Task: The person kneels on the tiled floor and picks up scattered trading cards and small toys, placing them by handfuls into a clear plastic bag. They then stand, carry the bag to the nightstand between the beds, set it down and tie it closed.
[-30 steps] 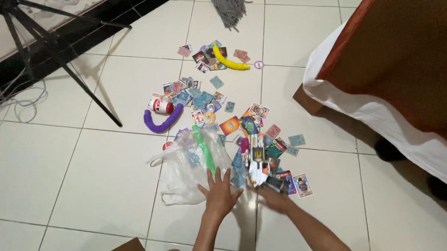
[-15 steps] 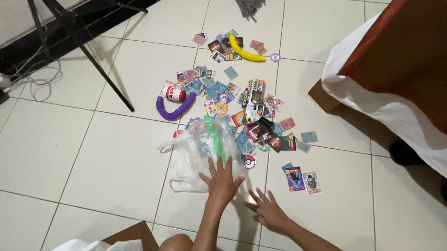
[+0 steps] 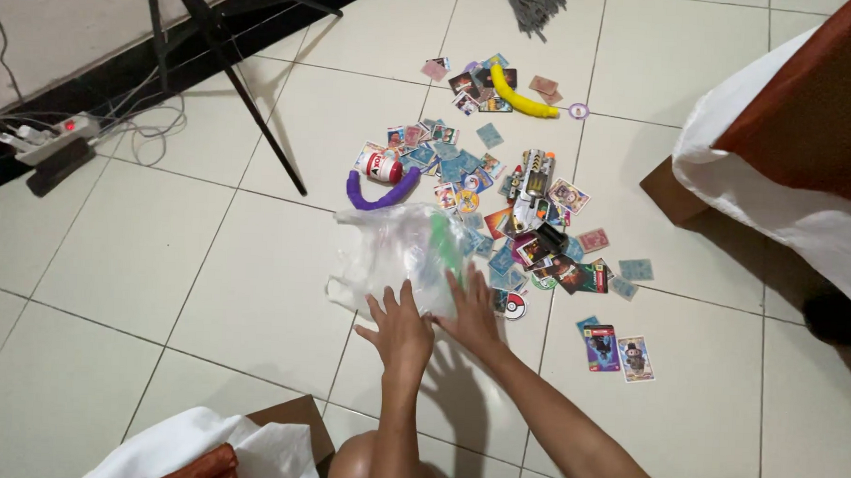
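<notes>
Fingers of both hands, left [image 3: 402, 331] and right [image 3: 473, 316], are spread flat on the bag [image 3: 401, 257] lying on the floor. Little seems bagged; most cards [image 3: 503, 190] are left scattered beyond it.

Both hands on clear plastic bag [image 3: 401, 252], scattered cards [image 3: 503, 190], tiled floor [image 3: 160, 286]

Far left we see a black tripod leg [image 3: 251, 101] beside a white power strip [image 3: 47, 136]; far off lies a yellow curved tube [image 3: 523, 99]; right, a white-draped bed [image 3: 785, 200].
</notes>
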